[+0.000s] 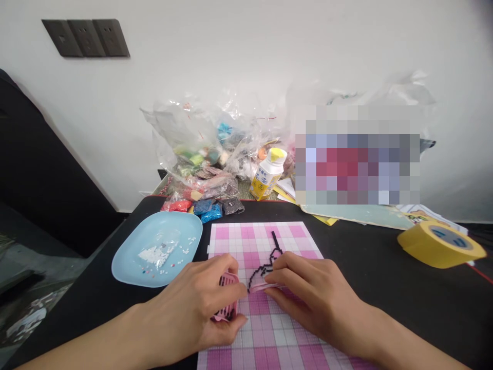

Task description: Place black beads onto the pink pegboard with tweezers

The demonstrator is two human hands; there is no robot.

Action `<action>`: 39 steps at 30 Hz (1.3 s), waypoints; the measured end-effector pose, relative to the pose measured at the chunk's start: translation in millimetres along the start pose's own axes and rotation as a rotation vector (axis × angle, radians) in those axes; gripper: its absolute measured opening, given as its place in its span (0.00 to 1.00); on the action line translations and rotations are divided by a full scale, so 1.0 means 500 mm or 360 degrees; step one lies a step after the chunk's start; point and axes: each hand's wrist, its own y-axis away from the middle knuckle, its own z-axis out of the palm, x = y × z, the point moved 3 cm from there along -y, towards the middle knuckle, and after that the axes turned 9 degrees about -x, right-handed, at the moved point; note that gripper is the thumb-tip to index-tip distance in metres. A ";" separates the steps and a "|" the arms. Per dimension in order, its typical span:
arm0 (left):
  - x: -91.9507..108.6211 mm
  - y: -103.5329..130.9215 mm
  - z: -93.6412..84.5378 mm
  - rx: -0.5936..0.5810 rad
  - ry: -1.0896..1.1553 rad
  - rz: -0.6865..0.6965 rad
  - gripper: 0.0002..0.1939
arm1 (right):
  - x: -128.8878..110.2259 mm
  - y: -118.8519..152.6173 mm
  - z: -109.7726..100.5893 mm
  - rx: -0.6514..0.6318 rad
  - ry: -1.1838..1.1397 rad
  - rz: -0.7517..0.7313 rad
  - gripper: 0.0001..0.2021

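My left hand (210,298) is closed around a small pink slotted tray (230,298) with rows of black beads in it, tilted up at the left part of the pegboard. My right hand (311,293) pinches a thin, flat pink piece (260,288) with a rounded end, held low over the board; whether it is a lid I cannot tell. Beneath both hands lies the pink-and-white checked pegboard (262,325). A curving outline of black beads (257,272) stands on it, with a short straight row reaching toward the far edge. My right fingers hide part of this outline.
Left of the board is a light blue plate (127,259) with a bag of white beads and loose ones. Bead packets (211,211) lie behind it. A yellow-and-white bottle (267,174) and plastic bags (185,139) stand by the wall; yellow tape (419,246) lies right.
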 end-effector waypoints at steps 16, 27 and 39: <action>0.001 0.003 0.001 0.0030 -0.0041 0.0046 0.09 | 0.000 0.002 0.002 0.0000 -0.0009 -0.0016 0.07; 0.002 0.004 0.001 0.0012 -0.0086 0.0044 0.09 | 0.002 0.001 0.003 -0.0010 0.0000 -0.0006 0.07; 0.000 0.002 0.000 -0.0004 -0.0061 0.0040 0.09 | -0.001 0.003 -0.005 0.0103 0.0008 -0.0002 0.06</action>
